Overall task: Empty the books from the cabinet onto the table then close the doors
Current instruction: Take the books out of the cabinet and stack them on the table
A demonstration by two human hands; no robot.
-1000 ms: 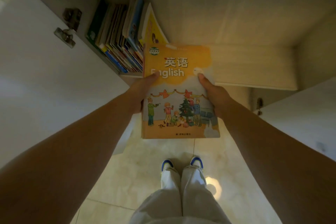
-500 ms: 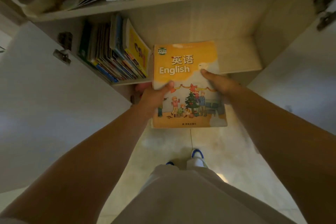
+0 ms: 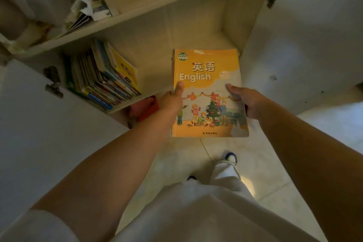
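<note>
Books (image 3: 102, 76) were seen packed on the left of the lower shelf (image 3: 149, 95), leaning hard to the right, the yellow one at the end propped on nothing but its neighbours. Plenty were left in the cabinet, so the emptying was judged far from done, and that leaning row could well have slumped flat across the shelf once more support was taken away. Below the shelf edge a reddish object (image 3: 145, 107) was glimpsed, too blurred to be named. In the middle, the English textbook (image 3: 208, 92) was held out in front of the cabinet, above the floor, clear of the shelf. The left hand (image 3: 173, 102) was clamped on its left edge, thumb on the cover; the right hand (image 3: 248, 102) was clamped on its right edge likewise. More spines seemed to be stacked beneath it, so a slide from the bottom of the pile was the risk if either grip was eased. To the right, the open door (image 3: 306, 45) stood wide, easily knocked during the turn. No counter was in view.
</note>
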